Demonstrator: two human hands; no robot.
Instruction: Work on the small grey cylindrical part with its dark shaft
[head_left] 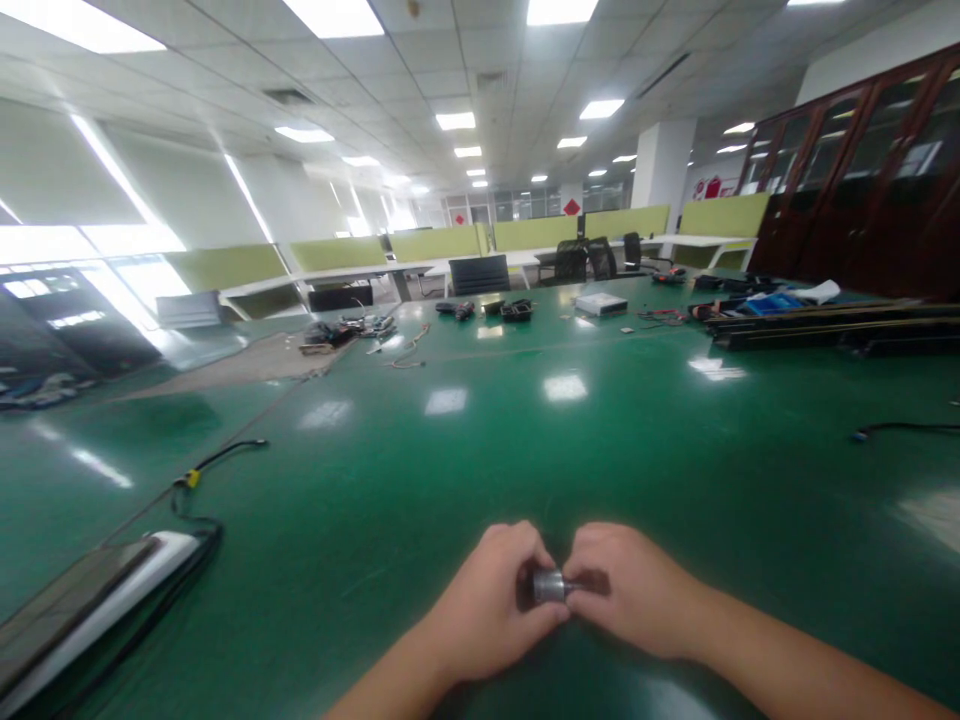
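Note:
Close to the near edge of the green tabletop (465,470), both hands meet around a small silver metal cylinder (550,586) with a thinner dark stem on its right side. My left hand (499,595) is closed, thumb and fingers around the wider cylinder body. Pinched between the fingertips of my right hand (634,585) is the thin stem end. The fingers cover both ends of the part, so its exact kind cannot be made out. The part lies roughly level, pointing left to right.
At the left lies a flat white-edged device (112,600) beside a black cable (206,525). Another cable end (900,430) reaches in from the right. Farther back are a white box (600,304), dark long profiles (810,328) and a pile of parts (337,332).

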